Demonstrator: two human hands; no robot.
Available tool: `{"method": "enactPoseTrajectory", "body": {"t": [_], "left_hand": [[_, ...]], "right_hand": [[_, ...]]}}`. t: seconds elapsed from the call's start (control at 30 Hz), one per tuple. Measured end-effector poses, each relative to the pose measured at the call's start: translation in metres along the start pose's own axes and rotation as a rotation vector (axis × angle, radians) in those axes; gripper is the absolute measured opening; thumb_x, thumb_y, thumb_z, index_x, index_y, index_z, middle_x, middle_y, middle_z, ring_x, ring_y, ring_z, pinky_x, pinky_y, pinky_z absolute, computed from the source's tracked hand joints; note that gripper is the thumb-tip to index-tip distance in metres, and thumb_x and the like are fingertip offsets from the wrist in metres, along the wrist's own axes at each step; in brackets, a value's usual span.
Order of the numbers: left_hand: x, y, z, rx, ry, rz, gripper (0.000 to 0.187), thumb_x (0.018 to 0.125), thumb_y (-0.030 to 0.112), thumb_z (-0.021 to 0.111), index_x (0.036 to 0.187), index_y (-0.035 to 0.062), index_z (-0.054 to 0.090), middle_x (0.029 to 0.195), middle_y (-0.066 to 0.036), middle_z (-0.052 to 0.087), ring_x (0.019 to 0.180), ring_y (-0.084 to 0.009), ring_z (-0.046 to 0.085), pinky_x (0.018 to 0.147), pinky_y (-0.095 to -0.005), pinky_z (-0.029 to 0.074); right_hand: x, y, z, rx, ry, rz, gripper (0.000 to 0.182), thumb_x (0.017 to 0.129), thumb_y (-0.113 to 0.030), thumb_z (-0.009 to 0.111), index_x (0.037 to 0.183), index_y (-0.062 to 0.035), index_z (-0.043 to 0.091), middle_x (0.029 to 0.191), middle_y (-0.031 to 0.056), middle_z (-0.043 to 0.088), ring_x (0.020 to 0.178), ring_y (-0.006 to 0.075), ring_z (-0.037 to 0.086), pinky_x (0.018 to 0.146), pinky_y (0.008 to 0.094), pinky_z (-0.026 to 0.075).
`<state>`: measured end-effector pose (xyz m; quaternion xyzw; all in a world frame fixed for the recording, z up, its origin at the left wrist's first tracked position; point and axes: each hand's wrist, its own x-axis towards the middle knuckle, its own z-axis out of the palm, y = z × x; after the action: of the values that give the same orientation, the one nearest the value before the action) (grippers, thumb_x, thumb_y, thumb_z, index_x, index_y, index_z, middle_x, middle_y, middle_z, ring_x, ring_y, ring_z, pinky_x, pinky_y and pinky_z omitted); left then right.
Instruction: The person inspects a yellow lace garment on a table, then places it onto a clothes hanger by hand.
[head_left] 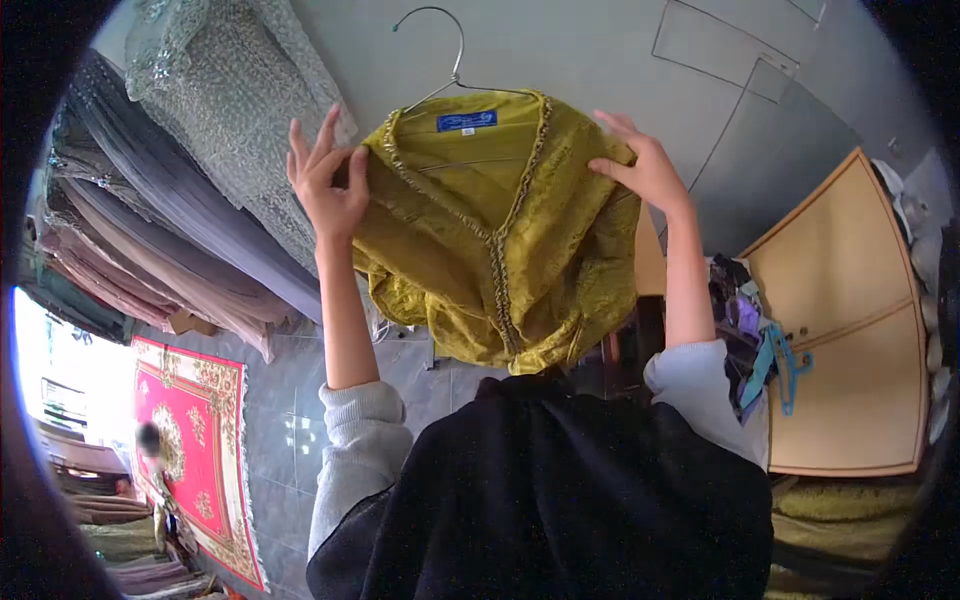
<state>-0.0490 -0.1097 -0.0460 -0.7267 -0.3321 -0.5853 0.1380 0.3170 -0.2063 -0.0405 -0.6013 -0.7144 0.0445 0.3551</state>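
A yellow-green blouse (pixel 560 215) hangs in front of me on a thin wire hanger (pixel 462 50). Beaded trim edges its V-shaped neckline and runs down the front, and a blue label shows inside the collar. At the left shoulder of the blouse, my left hand (pixel 330 190) pinches the fabric between thumb and index finger, its other fingers raised. My right hand (pixel 650 175) grips the opposite shoulder, with the thumb in front and fingers partly behind the cloth. The hanger's hook points up, touched by neither hand.
Long dresses, including a sequined silver gown (pixel 235 110), hang at the left. A red patterned rug (pixel 190 430) lies on the tiled floor. To the right stand a wooden cabinet (pixel 850 330) and a blue hanger (pixel 792 370) by piled clothes. A small figure is at far left.
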Motion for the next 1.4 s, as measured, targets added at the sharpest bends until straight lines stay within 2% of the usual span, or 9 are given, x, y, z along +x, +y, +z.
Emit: {"method": "enactPoseTrajectory", "body": {"t": [0.07,0.37,0.43,0.53,0.77,1.0,1.1,1.2,1.4], "left_hand": [[-0.007,0.006,-0.021,-0.043,-0.010,-0.020,0.009,0.073,0.012,0.065,0.069,0.0042,0.064,0.123,0.001,0.056,0.130,-0.0381,0.030,0.104,-0.0566,0.016],[-0.050,0.036,-0.091,-0.152,-0.053,-0.043,0.010,0.074,0.012,0.064,0.069,0.0040,0.064,0.123,-0.001,0.056,0.131,-0.0395,0.026,0.101,-0.0640,0.010],[-0.052,0.044,-0.105,-0.151,-0.068,-0.028,0.010,0.074,0.012,0.064,0.069,0.0040,0.063,0.123,-0.001,0.056,0.131,-0.0394,0.026,0.102,-0.0634,0.010],[-0.054,0.055,-0.120,-0.150,-0.126,0.015,0.010,0.074,0.011,0.064,0.068,0.0032,0.063,0.123,-0.001,0.056,0.131,-0.0381,0.026,0.103,-0.0613,0.011],[-0.058,0.079,-0.152,-0.268,-0.172,-0.008,0.004,0.072,0.001,0.065,0.071,-0.0027,0.063,0.118,-0.008,0.058,0.127,-0.0348,0.036,0.103,-0.0398,0.030],[-0.065,0.121,-0.150,-0.163,-0.033,-0.021,0.009,0.071,0.002,0.067,0.068,-0.0036,0.061,0.115,-0.009,0.060,0.124,-0.0372,0.038,0.100,-0.0395,0.033],[-0.068,0.143,-0.141,-0.169,-0.053,0.018,0.010,0.071,0.004,0.067,0.068,-0.0030,0.061,0.115,-0.008,0.060,0.125,-0.0379,0.038,0.099,-0.0393,0.035],[-0.074,0.169,-0.137,-0.169,-0.075,-0.003,0.009,0.070,0.004,0.068,0.069,-0.0030,0.061,0.116,-0.007,0.060,0.124,-0.0383,0.038,0.099,-0.0388,0.036],[-0.086,0.181,-0.143,-0.170,-0.098,0.018,0.009,0.070,0.004,0.068,0.069,-0.0028,0.062,0.116,-0.007,0.060,0.125,-0.0378,0.038,0.098,-0.0388,0.036]], "right_hand": [[-0.027,-0.011,0.000,0.175,-0.079,-0.012,0.077,0.066,-0.042,0.076,0.128,-0.0076,0.046,0.135,0.0131,0.042,0.130,0.0255,0.032,0.107,0.0411,0.024],[-0.160,-0.022,0.012,0.542,-0.208,0.104,0.076,0.067,-0.036,0.077,0.129,-0.0044,0.045,0.136,0.0095,0.041,0.127,0.0220,0.036,0.105,0.0351,0.027],[-0.176,-0.033,0.009,0.541,-0.204,0.222,0.058,0.065,-0.021,0.079,0.114,0.0005,0.057,0.135,0.0119,0.043,0.127,0.0224,0.036,0.103,0.0323,0.027],[-0.193,-0.053,-0.008,0.361,-0.115,0.084,0.049,0.058,-0.005,0.079,0.103,0.0032,0.062,0.122,0.0104,0.055,0.118,0.0227,0.046,0.101,0.0319,0.031],[-0.230,-0.090,-0.057,0.418,0.068,-0.083,0.031,0.061,-0.014,0.080,0.075,0.0042,0.060,0.119,0.0092,0.058,0.122,0.0244,0.043,0.101,0.0372,0.031],[-0.266,-0.098,-0.055,0.083,0.044,0.091,0.062,0.064,-0.018,0.079,0.118,0.0000,0.052,0.138,0.0118,0.038,0.130,0.0234,0.033,0.100,0.0362,0.033],[-0.270,-0.089,-0.057,0.232,0.104,0.098,0.065,0.075,-0.039,0.069,0.122,-0.0002,0.050,0.142,0.0150,0.029,0.132,0.0268,0.027,0.105,0.0401,0.025],[-0.269,-0.068,-0.055,0.356,0.161,0.143,0.041,0.085,-0.031,0.061,0.109,0.0022,0.057,0.137,0.0099,0.040,0.130,0.0232,0.032,0.105,0.0363,0.023],[-0.263,-0.069,-0.073,0.224,0.017,0.048,0.022,0.076,-0.015,0.069,0.078,0.0047,0.060,0.122,0.0097,0.055,0.127,0.0261,0.038,0.104,0.0375,0.027]]}}
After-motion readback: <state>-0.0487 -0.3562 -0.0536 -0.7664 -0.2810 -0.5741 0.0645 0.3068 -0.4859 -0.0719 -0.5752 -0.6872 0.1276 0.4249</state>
